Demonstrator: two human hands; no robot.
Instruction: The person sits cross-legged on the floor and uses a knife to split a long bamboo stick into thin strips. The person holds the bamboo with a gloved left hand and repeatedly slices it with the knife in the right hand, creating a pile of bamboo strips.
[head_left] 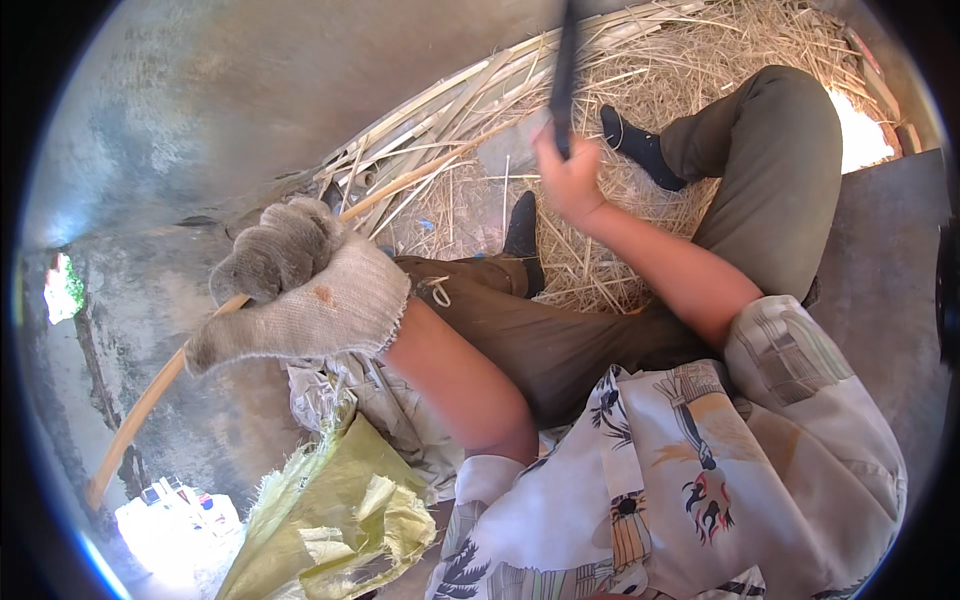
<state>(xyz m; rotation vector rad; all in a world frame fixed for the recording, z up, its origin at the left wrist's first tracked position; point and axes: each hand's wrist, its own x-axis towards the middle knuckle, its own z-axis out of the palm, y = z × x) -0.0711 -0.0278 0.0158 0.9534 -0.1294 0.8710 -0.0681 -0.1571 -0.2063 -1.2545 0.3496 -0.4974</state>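
Observation:
My left hand (pixel 300 285), in a soiled knitted work glove, is closed round a long, narrow bamboo strip (pixel 140 425). One end of the strip reaches toward the lower left; the other slants up and right toward my right hand. My bare right hand (pixel 572 185) is closed on a knife (pixel 566 75), whose dark length points upward and is smeared by motion. The knife's upper end runs out of the picture. Whether the blade touches the strip cannot be made out.
My legs (pixel 770 150) spread over straw-like shavings (pixel 720 50). Split bamboo strips (pixel 430 110) lie along the wall (pixel 250 80). A yellow-green woven sack (pixel 330 500) lies at lower left. A dark flat panel (pixel 890 250) stands on the right.

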